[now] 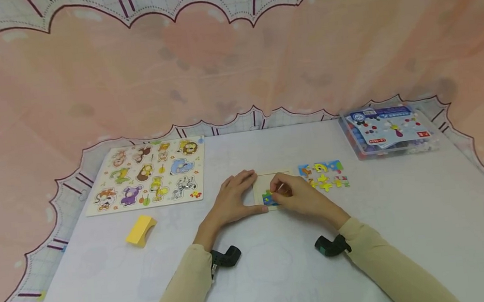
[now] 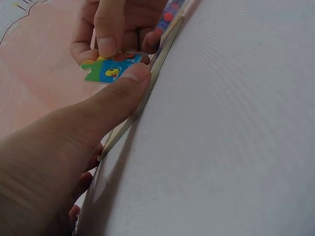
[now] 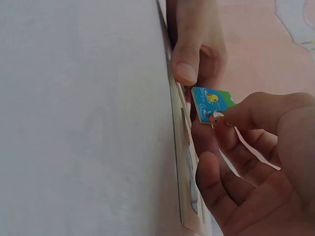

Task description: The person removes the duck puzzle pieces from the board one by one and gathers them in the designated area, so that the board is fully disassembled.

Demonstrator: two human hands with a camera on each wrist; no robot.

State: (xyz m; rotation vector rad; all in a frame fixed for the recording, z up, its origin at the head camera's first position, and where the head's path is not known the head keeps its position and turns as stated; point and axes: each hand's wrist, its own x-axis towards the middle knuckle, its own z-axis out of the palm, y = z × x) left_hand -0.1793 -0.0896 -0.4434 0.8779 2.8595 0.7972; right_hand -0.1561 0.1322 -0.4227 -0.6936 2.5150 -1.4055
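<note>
A shallow wooden puzzle tray (image 1: 261,182) lies on the table between both hands. Along its left side rests my left hand (image 1: 231,200), fingers spread and extended, the thumb at the near edge and the fingertips by the far left corner. My right hand (image 1: 300,194) pinches a blue and green puzzle piece (image 3: 211,104) between thumb and fingers. The piece carries a yellow duck picture and is held tilted over the tray, close by the left thumb (image 2: 120,93). Just right of the tray lie several loose puzzle pieces (image 1: 323,176), partly behind the right hand.
At the back left is an animal puzzle board (image 1: 148,179), with a yellow arched block (image 1: 141,231) in front of it. A clear plastic box (image 1: 389,132) with a printed sheet stands at the back right. Patterned cloth hangs behind the white table (image 1: 263,285).
</note>
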